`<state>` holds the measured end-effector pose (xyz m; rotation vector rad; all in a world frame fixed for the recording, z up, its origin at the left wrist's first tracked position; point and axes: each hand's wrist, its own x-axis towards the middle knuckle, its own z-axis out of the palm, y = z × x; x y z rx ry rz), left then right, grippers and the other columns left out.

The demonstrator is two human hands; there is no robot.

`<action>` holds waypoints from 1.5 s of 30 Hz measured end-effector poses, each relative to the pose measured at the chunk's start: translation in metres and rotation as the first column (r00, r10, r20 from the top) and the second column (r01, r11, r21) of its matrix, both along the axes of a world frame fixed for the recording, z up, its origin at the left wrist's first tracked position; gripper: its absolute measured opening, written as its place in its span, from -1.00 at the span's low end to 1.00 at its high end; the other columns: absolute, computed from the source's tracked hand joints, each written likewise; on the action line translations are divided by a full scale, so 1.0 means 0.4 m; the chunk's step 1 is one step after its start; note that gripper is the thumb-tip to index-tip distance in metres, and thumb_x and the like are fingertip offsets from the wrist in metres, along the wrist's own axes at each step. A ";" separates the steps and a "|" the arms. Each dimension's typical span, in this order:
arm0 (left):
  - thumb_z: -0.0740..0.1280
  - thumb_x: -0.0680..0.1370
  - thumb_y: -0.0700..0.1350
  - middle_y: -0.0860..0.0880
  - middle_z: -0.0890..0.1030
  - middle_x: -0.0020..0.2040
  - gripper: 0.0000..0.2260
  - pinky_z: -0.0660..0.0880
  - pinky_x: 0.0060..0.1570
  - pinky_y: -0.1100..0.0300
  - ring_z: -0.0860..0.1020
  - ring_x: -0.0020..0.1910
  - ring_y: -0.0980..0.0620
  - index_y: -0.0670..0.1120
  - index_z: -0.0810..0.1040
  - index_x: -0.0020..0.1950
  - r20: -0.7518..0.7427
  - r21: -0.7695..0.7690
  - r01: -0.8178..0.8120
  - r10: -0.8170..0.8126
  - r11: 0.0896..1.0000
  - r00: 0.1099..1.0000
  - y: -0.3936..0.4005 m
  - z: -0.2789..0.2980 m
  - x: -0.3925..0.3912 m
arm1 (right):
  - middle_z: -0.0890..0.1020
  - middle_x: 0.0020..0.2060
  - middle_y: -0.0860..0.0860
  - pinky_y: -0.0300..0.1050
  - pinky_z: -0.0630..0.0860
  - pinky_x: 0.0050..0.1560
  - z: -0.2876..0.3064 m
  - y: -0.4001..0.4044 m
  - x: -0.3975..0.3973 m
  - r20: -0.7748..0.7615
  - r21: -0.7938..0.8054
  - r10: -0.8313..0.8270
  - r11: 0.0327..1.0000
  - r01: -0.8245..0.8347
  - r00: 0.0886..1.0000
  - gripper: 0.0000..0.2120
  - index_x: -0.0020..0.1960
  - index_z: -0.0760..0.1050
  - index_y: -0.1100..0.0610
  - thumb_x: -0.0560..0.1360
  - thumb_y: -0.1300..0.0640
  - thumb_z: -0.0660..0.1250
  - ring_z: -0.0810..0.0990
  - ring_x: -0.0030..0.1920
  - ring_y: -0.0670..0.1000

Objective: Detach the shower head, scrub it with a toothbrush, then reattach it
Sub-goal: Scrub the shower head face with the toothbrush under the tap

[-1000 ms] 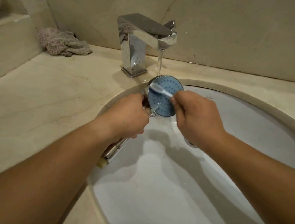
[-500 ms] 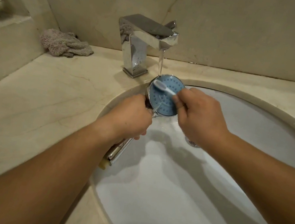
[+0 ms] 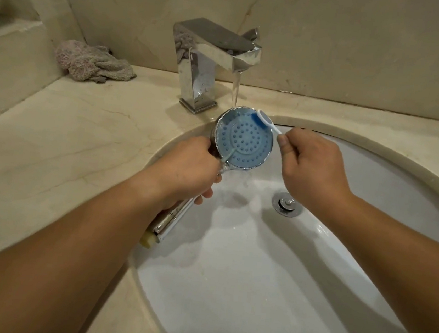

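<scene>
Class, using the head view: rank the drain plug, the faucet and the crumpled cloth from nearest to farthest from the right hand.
Measured from the right hand:
1. Drain plug, just below the hand in the basin.
2. Faucet, up and to the left on the counter's back edge.
3. Crumpled cloth, far left, in the counter's corner by the wall.

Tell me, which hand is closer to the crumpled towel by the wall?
The left. The left hand grips the shower head handle, on the towel's side of the sink. The right hand, holding the toothbrush, is farther off.
</scene>
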<state>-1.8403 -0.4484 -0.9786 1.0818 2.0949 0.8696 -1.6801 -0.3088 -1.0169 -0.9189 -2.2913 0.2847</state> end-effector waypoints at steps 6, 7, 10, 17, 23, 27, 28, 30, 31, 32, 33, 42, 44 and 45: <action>0.17 0.62 -0.18 -0.08 0.65 -0.05 -0.73 0.54 -0.34 0.12 0.63 -0.31 -0.03 -0.03 0.52 0.28 0.017 0.017 -0.054 0.054 0.998 0.998 -0.001 0.003 -0.006 | 0.34 -0.41 -0.05 -0.12 0.22 -0.29 -0.053 -0.001 0.021 -0.050 0.008 0.066 0.998 -0.065 0.997 -0.70 -0.27 0.28 0.08 0.61 0.02 0.11 0.34 -0.35 0.06; 0.18 0.62 -0.17 -0.08 0.65 -0.05 -0.72 0.54 -0.33 0.12 0.63 -0.32 -0.03 -0.01 0.52 0.30 0.013 0.024 -0.059 0.059 0.998 0.998 -0.002 0.003 -0.008 | 0.34 -0.40 -0.06 -0.12 0.23 -0.28 -0.064 -0.003 0.028 -0.046 0.025 0.087 0.996 -0.086 0.995 -0.72 -0.26 0.27 0.07 0.60 0.02 0.10 0.33 -0.35 0.05; 0.19 0.64 -0.14 -0.08 0.66 -0.05 -0.73 0.53 -0.36 0.15 0.62 -0.34 -0.01 0.03 0.53 0.30 0.021 0.048 -0.074 0.073 0.996 0.997 -0.003 0.007 -0.014 | 0.35 -0.35 -0.06 -0.14 0.28 -0.32 -0.084 -0.012 0.034 -0.041 0.097 0.179 0.980 -0.174 0.983 -0.70 -0.23 0.36 0.13 0.60 0.01 0.07 0.35 -0.37 0.05; 0.20 0.63 -0.12 -0.07 0.66 -0.08 -0.77 0.56 -0.36 0.13 0.63 -0.35 -0.01 0.09 0.54 0.22 -0.005 0.066 -0.042 0.043 0.997 0.999 -0.004 0.006 -0.010 | 0.41 -0.32 0.07 -0.10 0.34 -0.51 -0.072 -0.046 0.000 0.038 0.268 0.275 0.923 -0.275 0.961 -0.73 -0.21 0.43 0.21 0.58 0.09 0.15 0.34 -0.46 0.14; 0.19 0.65 -0.14 -0.10 0.66 -0.07 -0.79 0.56 -0.36 0.13 0.61 -0.35 -0.01 0.04 0.53 0.22 0.051 0.067 -0.057 0.053 0.996 0.997 -0.005 0.011 -0.007 | 0.45 -0.30 0.09 -0.09 0.34 -0.48 -0.036 -0.006 0.007 0.030 0.288 0.181 0.940 -0.182 0.983 -0.74 -0.19 0.45 0.18 0.57 0.06 0.13 0.40 -0.43 0.19; 0.18 0.63 -0.13 -0.09 0.67 -0.08 -0.78 0.62 -0.29 0.05 0.64 -0.35 -0.01 0.03 0.54 0.20 0.005 0.058 -0.023 0.023 0.998 1.000 -0.001 0.008 -0.004 | 0.39 -0.29 0.00 -0.09 0.29 -0.36 -0.008 0.032 0.020 -0.028 0.213 0.048 0.976 -0.041 0.998 -0.70 -0.19 0.43 0.15 0.58 0.00 0.08 0.42 -0.34 0.19; 0.18 0.62 -0.13 -0.08 0.67 -0.09 -0.78 0.62 -0.29 0.04 0.65 -0.35 -0.02 0.03 0.55 0.20 -0.005 0.056 -0.017 0.017 0.998 1.000 0.000 0.006 -0.004 | 0.39 -0.29 -0.01 -0.08 0.31 -0.38 -0.005 0.016 0.012 -0.019 0.224 0.084 0.972 -0.077 0.996 -0.72 -0.18 0.43 0.15 0.58 0.01 0.10 0.42 -0.36 0.18; 0.19 0.62 -0.14 -0.08 0.67 -0.10 -0.79 0.62 -0.30 0.04 0.65 -0.36 -0.02 0.02 0.55 0.18 -0.019 0.053 -0.015 0.016 0.998 1.000 0.000 0.002 -0.005 | 0.43 -0.29 0.04 -0.07 0.35 -0.44 -0.012 -0.026 -0.011 0.028 0.250 0.182 0.951 -0.183 0.983 -0.74 -0.17 0.43 0.16 0.57 0.02 0.11 0.41 -0.40 0.18; 0.19 0.62 -0.15 -0.08 0.67 -0.11 -0.79 0.62 -0.31 0.05 0.65 -0.37 -0.02 0.02 0.55 0.18 -0.031 0.053 -0.011 0.013 0.999 0.999 0.000 0.001 -0.005 | 0.44 -0.29 0.06 -0.07 0.36 -0.46 -0.017 -0.038 -0.020 0.052 0.257 0.216 0.941 -0.222 0.975 -0.74 -0.16 0.43 0.16 0.57 0.02 0.11 0.40 -0.42 0.17; 0.19 0.62 -0.15 -0.08 0.67 -0.11 -0.78 0.60 -0.33 0.07 0.64 -0.37 -0.01 0.03 0.55 0.18 -0.041 0.052 -0.008 0.010 0.999 0.999 0.000 0.000 -0.006 | 0.45 -0.29 0.06 -0.06 0.37 -0.46 -0.017 -0.037 -0.024 0.063 0.254 0.214 0.941 -0.223 0.975 -0.74 -0.16 0.43 0.16 0.57 0.02 0.11 0.40 -0.42 0.17; 0.19 0.62 -0.15 -0.08 0.67 -0.10 -0.78 0.59 -0.33 0.08 0.64 -0.37 -0.01 0.03 0.55 0.18 -0.047 0.051 -0.008 0.010 0.999 0.999 0.000 0.000 -0.008 | 0.44 -0.29 0.04 -0.06 0.37 -0.45 -0.014 -0.026 -0.024 0.051 0.239 0.177 0.953 -0.184 0.983 -0.73 -0.15 0.43 0.16 0.58 0.02 0.10 0.40 -0.41 0.16; 0.21 0.62 -0.15 -0.03 0.68 -0.12 -0.77 0.58 -0.37 0.13 0.66 -0.38 0.02 0.07 0.55 0.21 -0.084 0.057 -0.004 0.009 0.998 0.996 0.001 0.000 -0.009 | 0.35 -0.29 -0.02 -0.07 0.36 -0.45 -0.002 -0.033 -0.026 0.070 0.243 0.166 0.954 -0.178 0.984 -0.77 -0.15 0.42 0.16 0.58 0.05 0.14 0.33 -0.43 0.12; 0.21 0.62 -0.14 -0.02 0.68 -0.12 -0.76 0.61 -0.37 0.11 0.67 -0.36 0.02 0.08 0.55 0.22 -0.104 0.056 0.009 -0.003 0.998 0.995 0.000 0.003 -0.009 | 0.36 -0.28 -0.03 -0.06 0.38 -0.41 0.007 -0.015 -0.022 0.048 0.199 0.126 0.971 -0.134 0.991 -0.75 -0.13 0.43 0.16 0.60 0.03 0.11 0.39 -0.38 0.14; 0.21 0.62 -0.14 -0.02 0.68 -0.13 -0.78 0.65 -0.36 0.07 0.68 -0.35 0.01 0.08 0.55 0.18 -0.122 0.051 0.019 -0.013 0.999 0.993 -0.002 0.003 -0.009 | 0.38 -0.28 -0.02 -0.07 0.37 -0.41 0.004 -0.012 -0.016 0.055 0.209 0.153 0.964 -0.161 0.987 -0.75 -0.14 0.43 0.15 0.59 0.03 0.12 0.40 -0.39 0.14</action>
